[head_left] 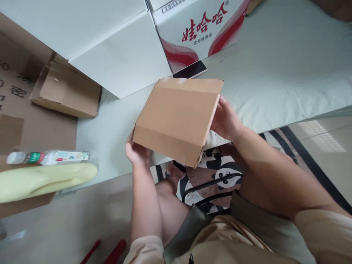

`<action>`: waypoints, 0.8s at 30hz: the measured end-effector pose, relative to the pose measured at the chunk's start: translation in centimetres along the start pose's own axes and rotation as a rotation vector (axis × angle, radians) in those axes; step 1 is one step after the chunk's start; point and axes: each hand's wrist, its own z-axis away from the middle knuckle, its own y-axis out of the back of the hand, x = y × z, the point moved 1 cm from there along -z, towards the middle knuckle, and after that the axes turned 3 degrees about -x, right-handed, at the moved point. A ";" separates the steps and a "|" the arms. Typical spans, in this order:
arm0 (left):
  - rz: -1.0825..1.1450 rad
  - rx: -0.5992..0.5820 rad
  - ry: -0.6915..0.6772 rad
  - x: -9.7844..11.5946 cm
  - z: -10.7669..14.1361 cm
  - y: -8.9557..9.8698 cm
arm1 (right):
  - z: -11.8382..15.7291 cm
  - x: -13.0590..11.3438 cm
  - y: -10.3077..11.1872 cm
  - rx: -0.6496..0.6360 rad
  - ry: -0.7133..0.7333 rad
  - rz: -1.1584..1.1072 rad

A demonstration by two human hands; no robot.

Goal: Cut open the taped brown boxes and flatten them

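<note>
Between both hands I hold a brown cardboard box (178, 112), flattened or shallow, tilted above the front edge of the cloth-covered table. Flap-like strips run along its near and far sides. My left hand (137, 149) grips its left near corner, with most of the fingers hidden beneath. At the right edge my right hand (226, 119) is closed on the cardboard, thumb near the top and the other fingers behind it. Just beyond the box lies a dark-screened phone (190, 69) with a pale rim.
Behind stand a white box (121, 55) and a white-and-red water carton (202, 31). At left are a small cardboard box (67, 90), a plastic bottle (55, 157) and a pale yellow curved object (49, 179). A panda-print bag (228, 176) sits below the table edge.
</note>
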 end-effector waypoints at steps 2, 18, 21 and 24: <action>-0.050 0.008 0.014 -0.3 -0.1 0.4 | 0.1 -0.3 -0.2 0.035 0.047 -0.069; -0.280 0.120 0.133 -0.7 -0.2 0.8 | 0.1 0.7 1.7 0.362 0.028 0.069; -0.255 0.161 0.117 -0.4 -0.4 0.9 | 1.1 0.2 1.3 0.345 -0.013 0.074; -0.252 0.161 0.174 -0.1 -0.4 1.2 | 2.9 -1.4 0.6 0.192 -0.058 0.116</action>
